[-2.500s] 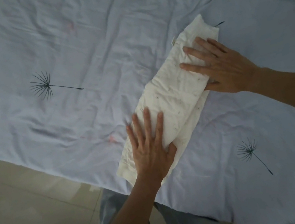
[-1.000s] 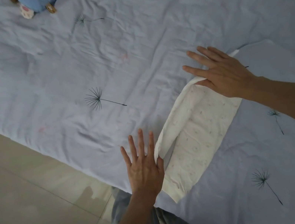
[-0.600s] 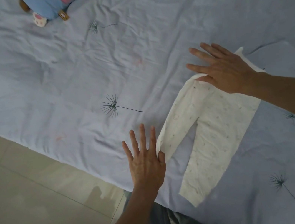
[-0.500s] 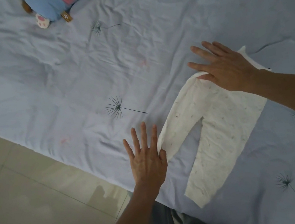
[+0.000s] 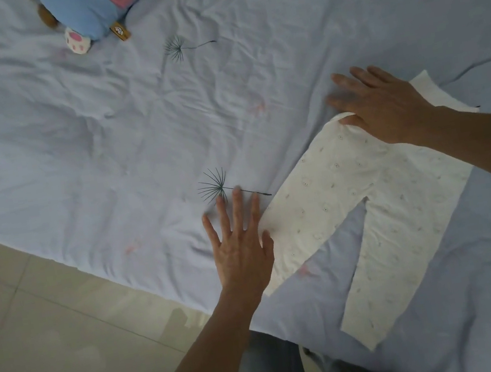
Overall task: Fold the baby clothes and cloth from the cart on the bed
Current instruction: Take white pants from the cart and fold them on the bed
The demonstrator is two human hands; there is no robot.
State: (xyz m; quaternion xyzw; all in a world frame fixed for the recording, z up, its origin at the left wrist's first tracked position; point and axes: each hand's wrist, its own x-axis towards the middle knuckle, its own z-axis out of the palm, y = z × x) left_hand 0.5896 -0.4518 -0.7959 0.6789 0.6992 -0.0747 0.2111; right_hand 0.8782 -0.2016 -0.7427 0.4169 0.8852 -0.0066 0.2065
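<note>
A: Where are the baby trousers (image 5: 366, 198) right now?

B: Spread flat on the bed (image 5: 132, 139) near its edge, both legs apart in a V, the waist end under the right hand (image 5: 383, 104).

A: And the hands?

B: The right hand lies open and flat on the waist, its thumb at the fabric's corner; nothing is pinched that I can see. The left hand (image 5: 241, 245) is flat too, fingers spread, thumb resting on the end of the nearer leg. Neither grip is clamped on the trousers.

A: So which step is this?

B: I'd say the laying-out, smoothing the trousers ahead of a fold. The next move likely calls for pinching one leg and bringing it over the other, edges matched.

A: Anything else about?

B: A plush toy (image 5: 91, 10) well beyond the trousers, at the far side of the bed.
</note>
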